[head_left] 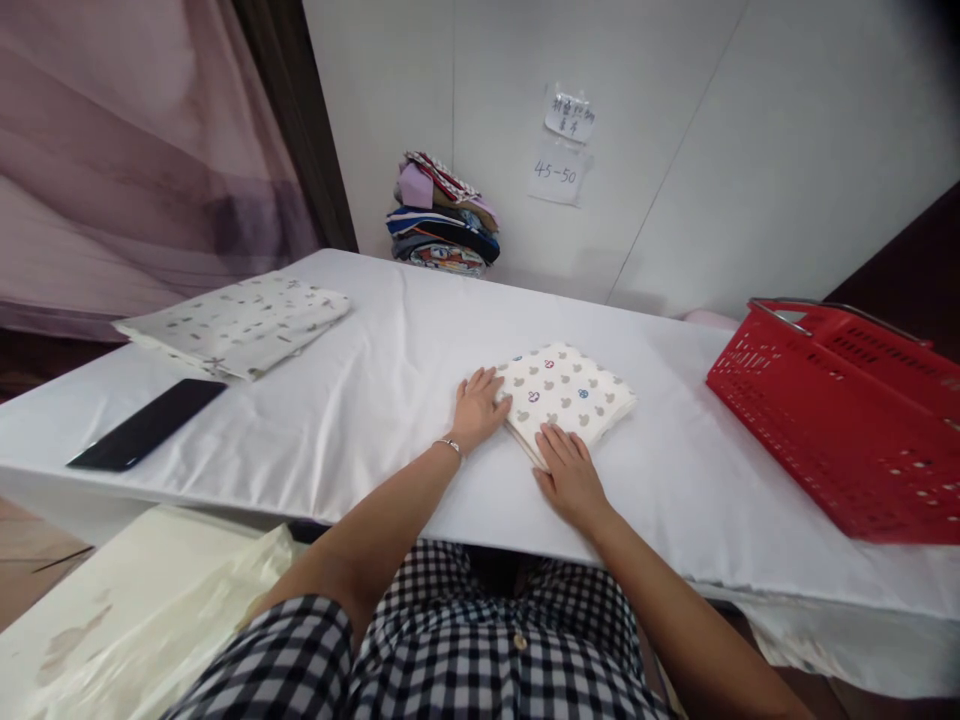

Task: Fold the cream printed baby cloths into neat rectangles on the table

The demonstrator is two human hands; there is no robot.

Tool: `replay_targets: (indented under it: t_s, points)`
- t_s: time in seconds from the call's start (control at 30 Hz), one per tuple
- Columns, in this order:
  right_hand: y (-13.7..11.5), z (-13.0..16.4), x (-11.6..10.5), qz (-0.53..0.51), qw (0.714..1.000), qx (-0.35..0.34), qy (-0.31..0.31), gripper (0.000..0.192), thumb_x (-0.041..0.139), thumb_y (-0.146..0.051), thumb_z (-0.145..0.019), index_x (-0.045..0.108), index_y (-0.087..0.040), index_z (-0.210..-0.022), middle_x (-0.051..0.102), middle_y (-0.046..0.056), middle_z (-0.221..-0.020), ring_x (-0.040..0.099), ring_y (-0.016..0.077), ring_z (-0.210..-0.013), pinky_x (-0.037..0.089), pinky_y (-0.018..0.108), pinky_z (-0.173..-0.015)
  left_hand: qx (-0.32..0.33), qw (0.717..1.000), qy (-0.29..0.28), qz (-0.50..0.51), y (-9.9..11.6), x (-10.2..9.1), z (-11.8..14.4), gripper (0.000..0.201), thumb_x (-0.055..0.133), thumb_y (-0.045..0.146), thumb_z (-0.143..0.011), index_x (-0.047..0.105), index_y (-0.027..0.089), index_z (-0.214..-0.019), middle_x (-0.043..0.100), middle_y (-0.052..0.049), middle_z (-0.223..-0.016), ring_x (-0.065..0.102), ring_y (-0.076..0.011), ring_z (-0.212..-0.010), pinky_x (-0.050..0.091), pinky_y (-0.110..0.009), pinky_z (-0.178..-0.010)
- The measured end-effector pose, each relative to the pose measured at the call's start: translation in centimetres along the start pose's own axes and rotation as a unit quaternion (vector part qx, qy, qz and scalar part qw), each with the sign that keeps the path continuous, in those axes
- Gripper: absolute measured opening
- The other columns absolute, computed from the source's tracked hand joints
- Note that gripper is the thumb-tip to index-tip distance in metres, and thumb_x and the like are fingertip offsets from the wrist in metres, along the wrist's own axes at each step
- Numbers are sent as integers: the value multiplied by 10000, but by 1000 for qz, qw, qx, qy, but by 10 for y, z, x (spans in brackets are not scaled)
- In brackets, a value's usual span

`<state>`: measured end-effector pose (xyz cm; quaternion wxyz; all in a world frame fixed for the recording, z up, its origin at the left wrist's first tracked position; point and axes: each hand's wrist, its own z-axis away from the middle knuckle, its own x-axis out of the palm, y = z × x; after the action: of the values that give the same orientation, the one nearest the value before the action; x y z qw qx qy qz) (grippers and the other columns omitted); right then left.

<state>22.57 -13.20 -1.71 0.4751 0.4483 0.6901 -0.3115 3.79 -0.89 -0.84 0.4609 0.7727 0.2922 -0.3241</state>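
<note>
Left hand (478, 407) and right hand (568, 472), both flat and unclenched, press the folded white patterned cloth (568, 394) on the white-covered table (360, 400).

lower paper note (556, 173): reads "45-50", handwritten, stuck on the white wall (750, 150) behind the bench
upper paper note (570, 116): some handwritten characters, two short lines, too small and blurry for me to make out
anything else: no other text, brand or number I can read anywhere
</note>
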Motion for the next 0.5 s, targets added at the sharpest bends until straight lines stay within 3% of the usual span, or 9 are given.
replay_targets:
  t_s: [0.1, 0.27, 0.4, 0.5]
  points:
    - [0, 0, -1, 0, 1000, 2, 2, 491, 402, -292, -921, 430, -116, -1379, 387, 101, -1463, 305, 238, -1362, 225, 439, -1118, -89, 995, 11, 52, -5, 1, -3, 558, 527, 435, -845, 468, 172, -1334, 422, -120, -1438, 367, -270, -1335, 282, -426, -1103]
    - [-1, 0, 0, 1, 1000, 1, 6, 487, 403, -288, -920, 434, -123, -1378, 396, 102, -1457, 312, 235, -1359, 227, 438, -1117, -175, 977, 7, 123, -8, 0, -11, 692, 589, 461, -786, 401, 151, -1376, 584, -119, -1263, 517, -262, -1202, 359, -368, -1045]
    - [-1, 0, 2, 0, 1000, 7, 9, 486, 396, -288, -922, 436, -119, -1376, 393, 106, -1459, 312, 239, -1358, 219, 442, -1117, -265, 950, -33, 164, -8, -4, -29, 691, 656, 396, -722, 431, 183, -1340, 624, -112, -1198, 573, -270, -1123, 415, -371, -969]
    - [-2, 0, 3, -7, 1000, 18, 8, 493, 403, -283, -912, 434, -131, -1380, 395, 108, -1457, 320, 241, -1355, 218, 447, -1114, -280, 940, -46, 188, -7, -7, -40, 595, 676, 301, -687, 505, 181, -1244, 669, -103, -1073, 630, -251, -979, 474, -346, -846]
